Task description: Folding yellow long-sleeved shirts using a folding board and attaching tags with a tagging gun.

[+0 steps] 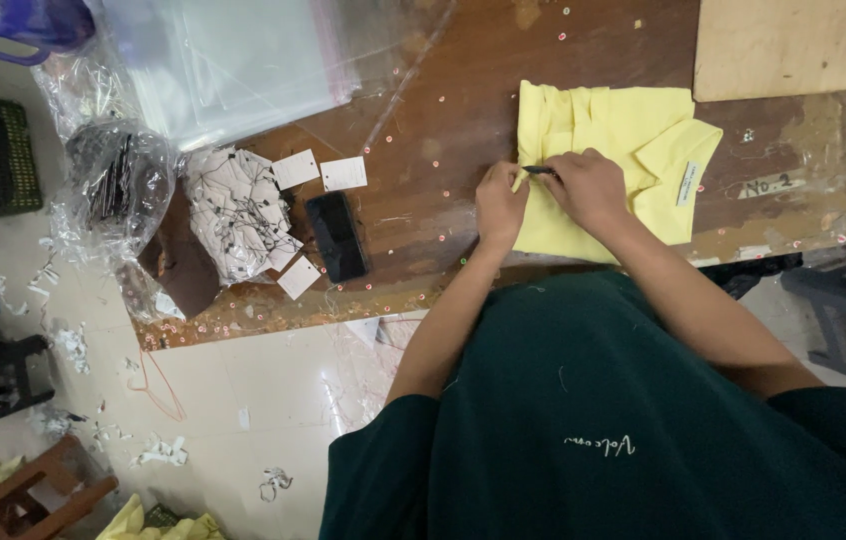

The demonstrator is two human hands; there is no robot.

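Your left hand pinches the left edge of the folded yellow cotton polo shirt, fingers closed on the fabric. Your right hand rests on the shirt just beside it, fingers closed around a thin dark tool whose tip points toward the left hand. The shirt lies flat on the worn brown wooden table, near its front edge, collar to the right. Left of your hands, well apart: a black rectangular phone, a heap of white paper tags with black strings, and clear plastic bags. A pale plywood board sits at the table's far right.
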